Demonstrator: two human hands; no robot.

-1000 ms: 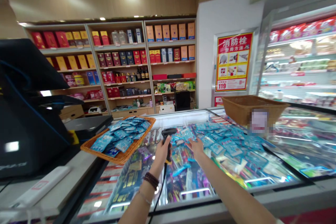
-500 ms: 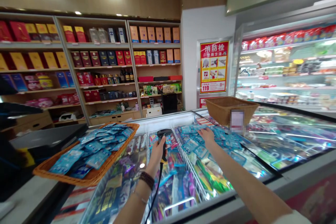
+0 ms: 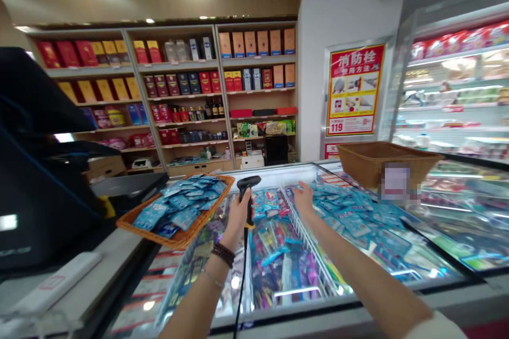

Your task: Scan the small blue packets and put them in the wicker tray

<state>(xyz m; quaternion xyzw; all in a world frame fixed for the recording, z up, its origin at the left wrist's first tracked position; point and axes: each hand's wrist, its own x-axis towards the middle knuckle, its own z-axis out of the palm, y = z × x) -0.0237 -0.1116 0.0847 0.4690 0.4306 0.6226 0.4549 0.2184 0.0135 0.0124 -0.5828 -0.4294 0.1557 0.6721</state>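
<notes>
My left hand is wrapped round the handle of a black barcode scanner, held upright above a glass-topped chest freezer. A black cable hangs from the handle. Stretched forward, my right hand has its fingers apart, with nothing visible in them. It is beside the left edge of a spread of small blue packets, which appear to lie on the freezer's glass. More blue packets fill an orange wicker basket left of the scanner.
A brown basket stands at the back right. On the left are a dark checkout machine and a white counter. Shelves of boxes and bottles line the back wall, and a lit display fridge is at right.
My right hand has moved left from over the blue packets toward the scanner, which is now more upright. The view has turned left, bringing in more of the checkout machine.
</notes>
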